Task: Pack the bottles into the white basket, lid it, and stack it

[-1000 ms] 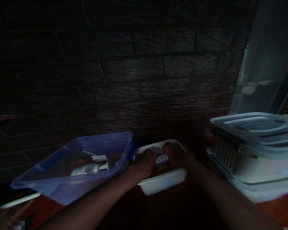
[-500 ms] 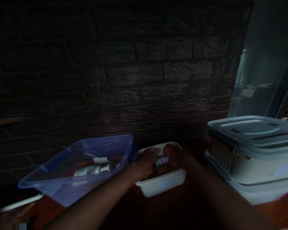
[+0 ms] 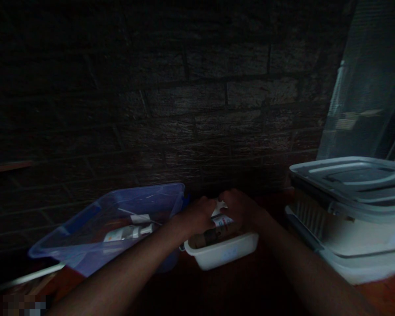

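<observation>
A small white plastic bin stands in the middle, tilted slightly in view, with a pale blue label on its front. Both of my hands are over its far part. My right hand curls around the right end of a white bottle with red and blue print. My left hand is closed by the bin's left side, its fingertips beside the bottle's other end; dim light and the fingers hide what it grips. Under it in the bin lies a brownish container with a dark band.
On the left sits a clear purple tub with blue handles, holding a white pump bottle and a white slip. Stacked lidded boxes stand at the right on the reddish-brown table. Behind is a dark brick wall.
My hands have risen slightly from inside the bin. More of the printed bottle and the bin's contents now shows. The view has shifted a little.
</observation>
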Demonstrator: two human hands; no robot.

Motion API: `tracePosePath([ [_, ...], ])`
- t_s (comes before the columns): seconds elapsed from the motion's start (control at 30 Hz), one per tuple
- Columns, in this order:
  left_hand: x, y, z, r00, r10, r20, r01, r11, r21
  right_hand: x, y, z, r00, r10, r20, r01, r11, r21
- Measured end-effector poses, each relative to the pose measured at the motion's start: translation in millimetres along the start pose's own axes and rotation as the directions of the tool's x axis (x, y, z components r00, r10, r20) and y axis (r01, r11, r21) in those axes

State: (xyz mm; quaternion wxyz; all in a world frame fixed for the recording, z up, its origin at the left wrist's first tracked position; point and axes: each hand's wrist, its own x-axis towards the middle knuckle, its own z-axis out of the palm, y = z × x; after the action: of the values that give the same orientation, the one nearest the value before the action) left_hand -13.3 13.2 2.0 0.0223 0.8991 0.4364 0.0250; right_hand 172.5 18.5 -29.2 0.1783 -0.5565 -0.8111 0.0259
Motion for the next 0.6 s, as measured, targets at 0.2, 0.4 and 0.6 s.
tracePosePath([
  [0.2, -8, -12, -35.6, 0.990, 0.133, -0.055, -0.138, 0.986, -0.096, 13, -21, -8, 0.995, -0.035, -0.094, 0.037, 0.999, 0.024],
  [0.4, -38, -46, -84.3, 0.991, 0.053, -0.124, -0.072, 0.986, -0.153, 21, -53, -17, 0.977, -0.105, -0.186, 0.130, 0.983, 0.130],
  [0.6, -64, -108, -82.6, 0.997, -0.062, -0.035, 0.055, 0.985, -0.163, 36, -94, -18, 0.956, -0.235, -0.175, 0.269, 0.940, 0.211],
])
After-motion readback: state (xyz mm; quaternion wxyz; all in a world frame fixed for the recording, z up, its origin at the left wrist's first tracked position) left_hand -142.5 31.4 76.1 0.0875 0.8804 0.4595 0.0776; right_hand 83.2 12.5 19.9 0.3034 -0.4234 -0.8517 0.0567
